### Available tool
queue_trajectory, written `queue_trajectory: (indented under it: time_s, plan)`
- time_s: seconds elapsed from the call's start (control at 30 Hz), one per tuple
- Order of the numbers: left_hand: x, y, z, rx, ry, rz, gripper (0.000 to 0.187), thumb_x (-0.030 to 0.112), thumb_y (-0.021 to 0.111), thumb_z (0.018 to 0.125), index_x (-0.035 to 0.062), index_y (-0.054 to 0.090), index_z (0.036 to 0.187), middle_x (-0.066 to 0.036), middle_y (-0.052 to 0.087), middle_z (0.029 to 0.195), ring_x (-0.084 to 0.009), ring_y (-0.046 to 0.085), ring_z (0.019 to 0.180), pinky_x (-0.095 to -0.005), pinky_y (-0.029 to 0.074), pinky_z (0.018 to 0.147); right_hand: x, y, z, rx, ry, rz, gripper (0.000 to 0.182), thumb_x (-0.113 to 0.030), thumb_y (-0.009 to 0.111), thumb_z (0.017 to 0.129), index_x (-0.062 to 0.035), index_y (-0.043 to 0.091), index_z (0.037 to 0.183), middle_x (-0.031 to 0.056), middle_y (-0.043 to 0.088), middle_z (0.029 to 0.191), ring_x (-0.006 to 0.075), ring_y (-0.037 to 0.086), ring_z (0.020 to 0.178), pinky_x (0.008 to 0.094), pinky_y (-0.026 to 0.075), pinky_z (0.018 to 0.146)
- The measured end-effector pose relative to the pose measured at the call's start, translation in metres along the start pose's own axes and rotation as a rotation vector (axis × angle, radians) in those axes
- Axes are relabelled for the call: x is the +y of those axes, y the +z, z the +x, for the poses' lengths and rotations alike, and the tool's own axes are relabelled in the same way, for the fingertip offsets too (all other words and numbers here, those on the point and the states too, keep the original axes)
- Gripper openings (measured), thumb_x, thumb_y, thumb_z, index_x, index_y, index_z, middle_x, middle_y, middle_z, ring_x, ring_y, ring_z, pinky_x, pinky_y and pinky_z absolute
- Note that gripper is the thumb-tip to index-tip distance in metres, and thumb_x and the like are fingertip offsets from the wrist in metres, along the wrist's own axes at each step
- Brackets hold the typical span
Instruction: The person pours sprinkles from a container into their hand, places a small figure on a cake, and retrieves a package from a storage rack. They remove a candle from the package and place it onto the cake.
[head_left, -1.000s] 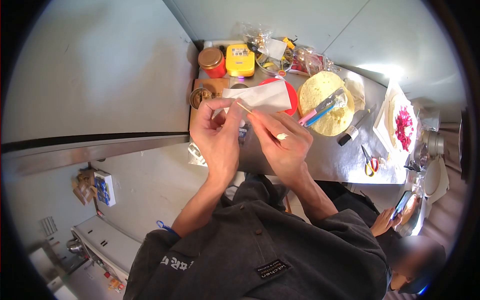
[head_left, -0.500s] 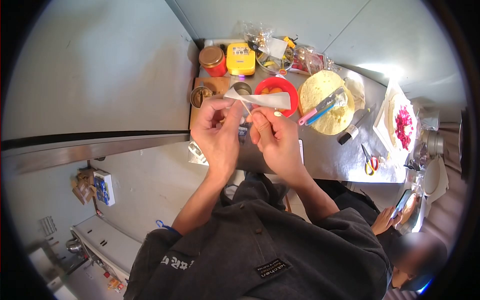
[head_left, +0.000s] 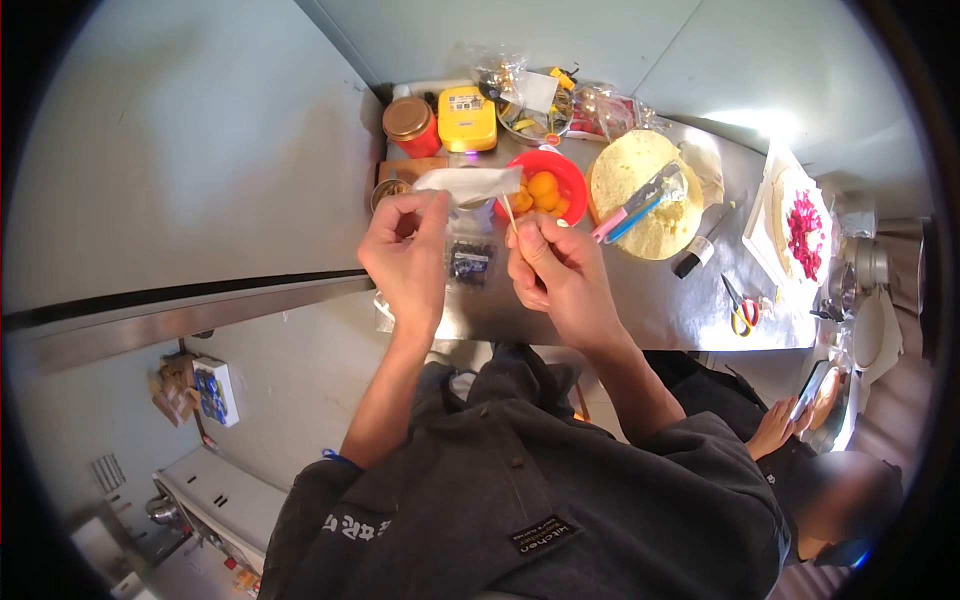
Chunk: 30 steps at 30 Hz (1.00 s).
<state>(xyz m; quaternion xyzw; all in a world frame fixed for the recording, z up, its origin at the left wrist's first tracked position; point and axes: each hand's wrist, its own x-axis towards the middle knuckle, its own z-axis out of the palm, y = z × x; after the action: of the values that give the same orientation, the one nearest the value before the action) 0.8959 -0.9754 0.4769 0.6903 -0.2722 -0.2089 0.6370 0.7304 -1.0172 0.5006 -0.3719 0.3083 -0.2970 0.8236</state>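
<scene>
My left hand pinches one end of a white paper strip, which stretches to the right over a metal bowl. My right hand is closed on a thin pale stick, held upright with its tip near the strip's right end. Behind my right hand is a red bowl with orange round pieces. A dark package lies on the table between my hands. To the right, a pink-handled spatula and a blue tool rest on a round yellow cake layer.
A red jar and a yellow box stand at the back left of the metal table. Scissors and a dark-handled knife lie at right, near a board with pink pieces. A person holds a phone.
My hands have moved apart, the left one leftward and the right one slightly right. The strip has shifted left, uncovering the orange pieces, and its right end has come near the stick.
</scene>
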Motion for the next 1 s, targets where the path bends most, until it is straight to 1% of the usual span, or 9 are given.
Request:
queue_trajectory:
  time_s: [0.17,0.27,0.37,0.47,0.57,0.67,0.77,0.87,1.0]
  plan:
    - [0.002,0.01,-0.012,-0.036,0.054,0.151,0.011,0.005,0.076,0.09,-0.0016,0.07,0.097,0.002,0.06,0.079,-0.004,0.046,0.064,-0.0203,0.038,0.057,-0.002,-0.013,0.005,0.019,0.004,0.038,0.026,-0.025,0.05,0.109,-0.0011,0.06,0.105,-0.0001,0.05,0.07,0.0024,0.035,0.052,0.0204,0.026,0.046]
    - [0.014,0.015,-0.013,-0.068,0.091,0.07,0.012,0.002,0.073,0.089,-0.0015,0.071,0.1,-0.004,0.064,0.091,-0.0073,0.05,0.066,-0.0242,0.041,0.057,-0.006,-0.017,0.006,0.097,-0.009,-0.095,0.027,-0.025,0.053,0.108,-0.0007,0.064,0.104,-0.0007,0.054,0.069,0.0027,0.039,0.053,0.0205,0.029,0.047]
    - [0.004,0.009,-0.006,-0.226,0.338,0.207,0.01,0.002,0.067,0.092,-0.0024,0.072,0.1,-0.004,0.062,0.095,-0.0075,0.053,0.07,-0.0248,0.042,0.058,-0.001,-0.017,0.009,0.179,-0.111,-0.378,0.026,-0.022,0.057,0.106,0.0005,0.069,0.102,-0.0013,0.059,0.068,0.0035,0.045,0.055,0.0214,0.034,0.049]
    - [0.016,0.01,-0.009,-0.363,0.139,0.2,0.012,0.003,0.064,0.095,-0.0043,0.072,0.101,-0.002,0.059,0.092,-0.0082,0.055,0.076,-0.0254,0.043,0.06,0.003,-0.013,0.012,0.23,-0.228,-0.535,0.021,-0.017,0.061,0.103,0.0018,0.07,0.102,0.0036,0.066,0.07,0.0074,0.058,0.059,0.0243,0.043,0.054]
    - [0.022,0.013,-0.008,-0.388,-0.241,-0.144,0.016,0.007,0.063,0.097,-0.0063,0.071,0.098,0.0,0.057,0.089,-0.0054,0.051,0.064,-0.023,0.038,0.051,0.007,-0.008,0.012,0.286,-0.383,-0.715,0.016,-0.013,0.064,0.1,0.0017,0.07,0.105,0.011,0.071,0.077,0.0139,0.069,0.067,0.0271,0.05,0.06]
    - [0.043,0.007,-0.005,-0.347,-0.595,-0.372,0.019,0.013,0.067,0.097,-0.0043,0.071,0.091,0.003,0.056,0.081,-0.0019,0.042,0.051,-0.0213,0.027,0.041,0.009,-0.007,0.013,0.298,-0.479,-0.784,0.012,-0.009,0.067,0.099,0.0018,0.071,0.103,0.0062,0.071,0.075,0.0068,0.063,0.067,0.0228,0.048,0.061]
    - [0.038,0.012,-0.006,-0.333,-0.523,-0.37,0.021,0.019,0.071,0.096,-0.0002,0.071,0.088,0.005,0.051,0.069,-0.0003,0.032,0.043,-0.0208,0.017,0.037,0.008,-0.007,0.012,0.282,-0.48,-0.781,0.013,-0.009,0.067,0.097,0.0009,0.07,0.105,0.0139,0.072,0.081,0.0202,0.073,0.071,0.0288,0.053,0.063]
    - [0.038,0.009,-0.002,-0.361,-0.612,-0.367,0.021,0.02,0.075,0.094,0.002,0.071,0.085,0.007,0.045,0.061,-0.0009,0.033,0.043,-0.0211,0.018,0.038,0.008,-0.005,0.01,0.285,-0.499,-0.801,0.012,-0.009,0.068,0.096,-0.0002,0.07,0.103,0.0141,0.072,0.081,0.0201,0.072,0.069,0.0293,0.053,0.062]
    - [0.038,0.008,0.002,-0.383,-0.621,-0.409,0.017,0.015,0.075,0.091,-0.0011,0.073,0.087,0.005,0.052,0.064,-0.0013,0.033,0.043,-0.0212,0.018,0.038,0.007,-0.005,0.007,0.27,-0.499,-0.832,0.01,-0.009,0.07,0.095,-0.0015,0.07,0.102,0.0137,0.072,0.08,0.0194,0.069,0.064,0.0299,0.051,0.059]
